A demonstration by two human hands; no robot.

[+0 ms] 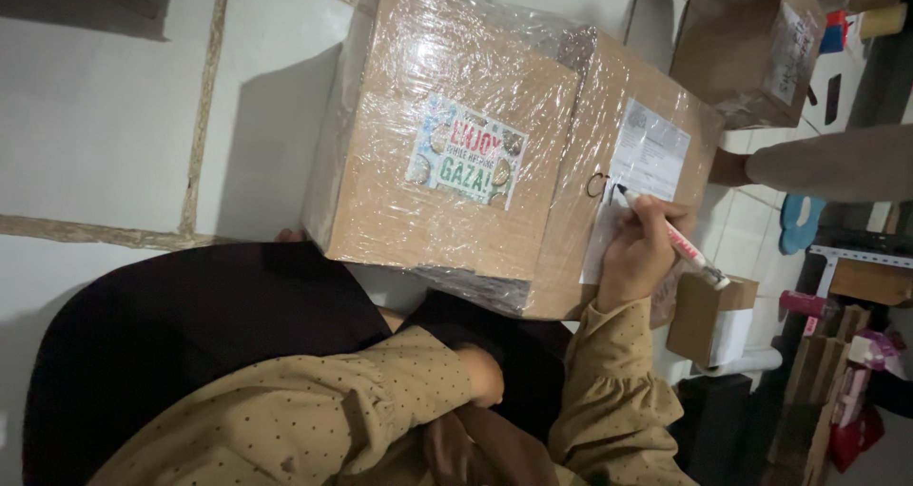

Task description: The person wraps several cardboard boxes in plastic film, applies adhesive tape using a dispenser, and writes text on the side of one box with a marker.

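on the white shipping label [647, 158] of the plastic-wrapped cardboard box [456, 153] sitting on the tiled floor [105, 115], the tip of a red-and-white marker [670, 234] is pressing. the right hand [639, 253] is closing its fingers around the barrel; the left hand [483, 374] is lying low by the lap, its grip hidden. steadying the box and pressing lightly over the slick wrap would likely be keeping strokes clean.

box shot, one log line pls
right hand: holds marker, tip on white label | left hand: under box, tucked | box: plastic-wrapped, on tile floor
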